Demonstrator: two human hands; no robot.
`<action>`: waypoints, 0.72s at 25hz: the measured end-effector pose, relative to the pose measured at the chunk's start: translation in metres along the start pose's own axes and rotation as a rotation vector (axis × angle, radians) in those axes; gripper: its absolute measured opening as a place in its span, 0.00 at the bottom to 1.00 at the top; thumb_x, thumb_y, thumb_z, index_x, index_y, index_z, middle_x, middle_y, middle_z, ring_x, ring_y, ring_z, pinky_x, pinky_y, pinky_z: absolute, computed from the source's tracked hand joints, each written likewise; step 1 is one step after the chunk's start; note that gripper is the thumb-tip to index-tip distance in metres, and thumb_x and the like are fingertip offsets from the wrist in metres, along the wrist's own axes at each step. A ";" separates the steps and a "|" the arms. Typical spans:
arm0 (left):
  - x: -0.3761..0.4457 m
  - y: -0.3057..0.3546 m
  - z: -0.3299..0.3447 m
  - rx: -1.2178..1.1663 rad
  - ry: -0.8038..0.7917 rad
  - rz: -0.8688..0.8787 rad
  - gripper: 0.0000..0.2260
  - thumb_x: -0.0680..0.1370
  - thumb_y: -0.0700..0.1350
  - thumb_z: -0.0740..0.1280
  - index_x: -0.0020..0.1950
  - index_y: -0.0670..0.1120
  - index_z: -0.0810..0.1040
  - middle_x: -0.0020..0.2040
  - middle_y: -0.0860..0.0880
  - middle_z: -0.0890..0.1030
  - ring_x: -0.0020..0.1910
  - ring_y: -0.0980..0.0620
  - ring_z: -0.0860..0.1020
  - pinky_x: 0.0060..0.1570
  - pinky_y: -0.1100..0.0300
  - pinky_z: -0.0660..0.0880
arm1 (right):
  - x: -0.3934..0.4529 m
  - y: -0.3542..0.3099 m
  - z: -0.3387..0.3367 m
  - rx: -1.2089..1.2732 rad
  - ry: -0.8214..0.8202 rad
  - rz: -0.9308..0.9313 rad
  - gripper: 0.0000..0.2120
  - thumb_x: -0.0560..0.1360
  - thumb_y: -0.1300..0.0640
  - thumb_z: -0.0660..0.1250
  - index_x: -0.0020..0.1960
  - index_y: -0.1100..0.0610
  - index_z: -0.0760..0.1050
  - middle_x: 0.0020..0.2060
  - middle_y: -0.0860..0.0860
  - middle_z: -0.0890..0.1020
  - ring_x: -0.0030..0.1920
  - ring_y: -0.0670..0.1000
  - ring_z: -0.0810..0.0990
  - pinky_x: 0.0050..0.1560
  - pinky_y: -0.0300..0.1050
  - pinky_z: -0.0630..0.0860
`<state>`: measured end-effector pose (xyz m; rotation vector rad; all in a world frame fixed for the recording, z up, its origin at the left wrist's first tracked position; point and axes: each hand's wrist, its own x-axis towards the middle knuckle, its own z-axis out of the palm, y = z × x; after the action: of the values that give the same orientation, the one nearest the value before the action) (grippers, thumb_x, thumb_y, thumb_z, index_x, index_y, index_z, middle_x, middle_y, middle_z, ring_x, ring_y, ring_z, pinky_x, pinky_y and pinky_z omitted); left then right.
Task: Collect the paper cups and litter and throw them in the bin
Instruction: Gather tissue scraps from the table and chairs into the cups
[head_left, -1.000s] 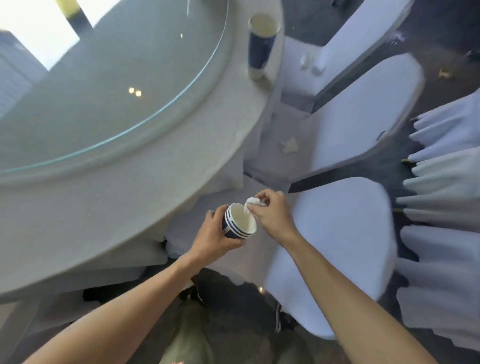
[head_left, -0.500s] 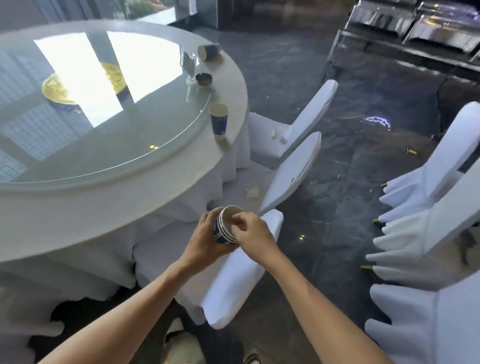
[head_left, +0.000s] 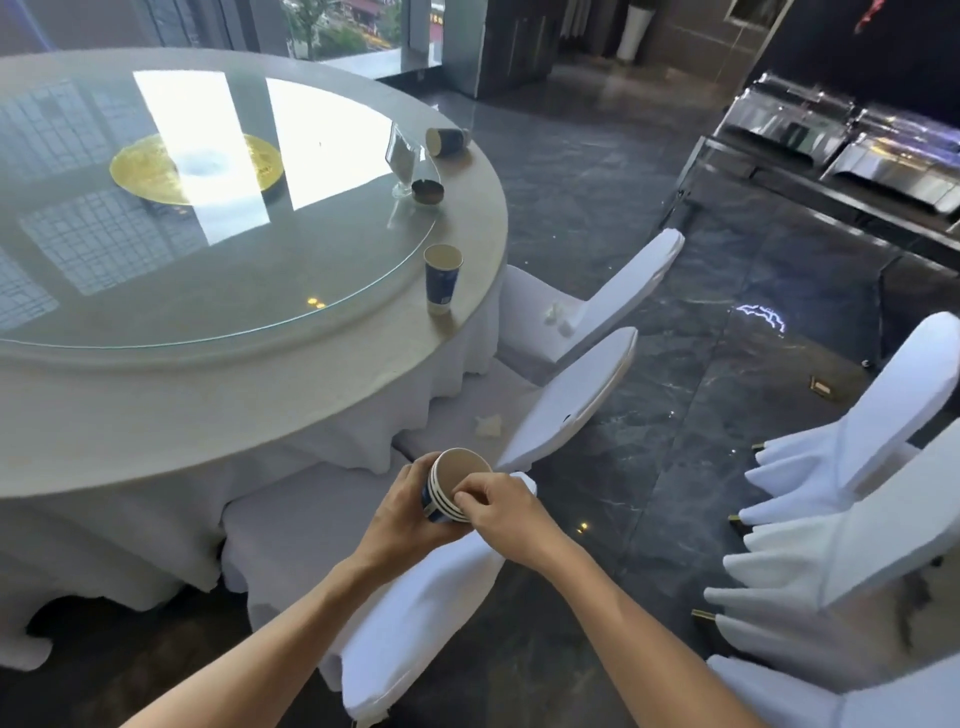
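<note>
My left hand (head_left: 400, 512) grips a stack of nested blue-and-white paper cups (head_left: 451, 486) from the left, mouth tilted up and away. My right hand (head_left: 501, 506) rests on the stack's right rim, fingers curled over the edge; whether it holds the tissue is hidden. An upright blue paper cup (head_left: 442, 279) stands near the table's right edge. Another paper cup (head_left: 447, 141) lies on its side at the far edge. Crumpled tissue (head_left: 489, 425) lies on the nearer chair seat, and more tissue scraps (head_left: 558, 318) on the farther chair seat.
The round table (head_left: 311, 374) carries a glass turntable (head_left: 208, 218), a clear card stand (head_left: 401, 166) and a dark ashtray (head_left: 427, 192). White-covered chairs (head_left: 571, 400) crowd its right side; more chairs (head_left: 857, 499) stand at right across the dark floor. Buffet warmers (head_left: 831, 140) line the back.
The view has lifted from the chair to the whole table. My right hand pushed the white tissue into the cup stack and now rests on its rim.
</note>
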<state>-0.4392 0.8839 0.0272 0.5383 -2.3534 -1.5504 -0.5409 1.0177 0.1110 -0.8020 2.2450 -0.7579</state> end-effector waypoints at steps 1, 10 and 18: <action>0.004 0.000 0.006 -0.009 0.022 -0.014 0.37 0.66 0.58 0.82 0.71 0.54 0.73 0.62 0.54 0.78 0.61 0.56 0.79 0.57 0.59 0.80 | 0.006 0.004 -0.006 -0.009 -0.013 -0.007 0.12 0.80 0.53 0.62 0.54 0.52 0.84 0.49 0.46 0.86 0.52 0.47 0.83 0.58 0.52 0.82; 0.063 0.021 0.057 -0.053 0.233 -0.189 0.38 0.63 0.57 0.85 0.69 0.55 0.74 0.61 0.53 0.82 0.57 0.53 0.84 0.56 0.53 0.83 | 0.088 0.046 -0.076 -0.057 -0.168 -0.189 0.10 0.78 0.53 0.67 0.54 0.54 0.85 0.51 0.49 0.86 0.51 0.49 0.83 0.56 0.53 0.82; 0.110 0.042 0.090 0.027 0.465 -0.332 0.37 0.64 0.57 0.84 0.69 0.61 0.73 0.62 0.54 0.81 0.58 0.53 0.83 0.58 0.45 0.81 | 0.169 0.067 -0.155 -0.128 -0.234 -0.384 0.11 0.79 0.56 0.66 0.47 0.63 0.83 0.43 0.57 0.85 0.46 0.57 0.83 0.44 0.51 0.77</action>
<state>-0.5820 0.9233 0.0330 1.2016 -1.9991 -1.3295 -0.7784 0.9896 0.1029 -1.3377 1.9672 -0.6543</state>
